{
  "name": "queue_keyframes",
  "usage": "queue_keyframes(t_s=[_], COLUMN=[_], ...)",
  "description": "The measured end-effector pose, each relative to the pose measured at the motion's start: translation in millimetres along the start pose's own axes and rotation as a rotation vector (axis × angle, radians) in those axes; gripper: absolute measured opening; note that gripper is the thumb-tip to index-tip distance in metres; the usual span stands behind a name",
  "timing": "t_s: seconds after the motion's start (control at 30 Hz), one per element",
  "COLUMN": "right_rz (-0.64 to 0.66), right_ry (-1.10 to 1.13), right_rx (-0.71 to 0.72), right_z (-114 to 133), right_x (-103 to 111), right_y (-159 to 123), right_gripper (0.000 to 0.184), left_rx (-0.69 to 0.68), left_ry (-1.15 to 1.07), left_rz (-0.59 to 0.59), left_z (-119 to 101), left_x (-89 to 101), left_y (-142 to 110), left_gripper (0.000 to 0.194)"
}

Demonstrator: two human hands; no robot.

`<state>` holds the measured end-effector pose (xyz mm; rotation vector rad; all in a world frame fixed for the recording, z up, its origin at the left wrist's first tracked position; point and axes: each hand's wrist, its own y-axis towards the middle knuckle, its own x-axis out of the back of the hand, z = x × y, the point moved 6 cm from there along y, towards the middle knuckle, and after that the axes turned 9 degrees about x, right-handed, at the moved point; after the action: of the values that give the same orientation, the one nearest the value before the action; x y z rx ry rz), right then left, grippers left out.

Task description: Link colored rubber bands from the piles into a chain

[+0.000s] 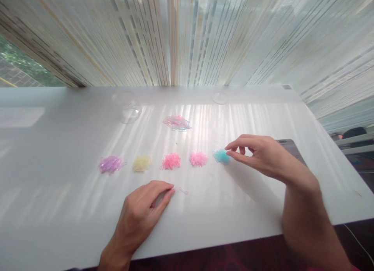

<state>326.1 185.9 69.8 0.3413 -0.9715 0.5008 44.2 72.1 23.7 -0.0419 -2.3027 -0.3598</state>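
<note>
Small loops that look like rubber bands lie on the white table in heaps sorted by colour: purple (111, 164), yellow (142, 163), coral pink (171, 161), light pink (198, 159) and blue (221, 156). My right hand (257, 154) pinches thumb and forefinger together at the right edge of the blue heap. Whether a band sits between those fingertips is too small to tell. Below the coral heap, my left hand (146, 208) has its fingertips closed; anything in them is hidden. Just right of them lies a single pink band (183, 191). Farther back is a mixed heap (177, 122).
A clear jar (130, 112) stands at the back left, and a clear round lid (219, 98) lies at the back. A dark phone (292, 149) lies partly behind my right wrist. Striped curtains (187, 37) hang along the table's far edge.
</note>
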Motion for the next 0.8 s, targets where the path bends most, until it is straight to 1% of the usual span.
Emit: queue_keyframes(t_s=[0.13,0.4,0.53,0.7,0.8], right_rz=[0.044,0.072,0.055,0.021,-0.027], right_ry=[0.007,-0.029,-0.036,-0.052,-0.060], right_rx=[-0.021,-0.022,0.001,0.024,0.039], right_z=[-1.8,-5.0,-4.5,-4.2,-0.2], right_x=[-5.4,-8.6,-9.8,-6.0,-2.1], right_y=[-0.5,0.5,0.1,-0.9,0.7], right_gripper=[0.015,0.021,0.021,0.016,0.015], left_rx=[0.007,0.015,0.014,0.012,0.011], left_ry=[-0.001,0.012,0.013,0.011,0.008], left_rz=[-0.002,-0.009,-0.014,-0.006,-0.013], left_z=[-0.5,-1.5,-2.7,-2.8,-3.3], left_x=[0.5,0.8,1.8,1.6,2.4], left_y=[-0.2,0.2,1.1,1.0,0.2], left_gripper=[0.007,0.006,0.005,0.005,0.006])
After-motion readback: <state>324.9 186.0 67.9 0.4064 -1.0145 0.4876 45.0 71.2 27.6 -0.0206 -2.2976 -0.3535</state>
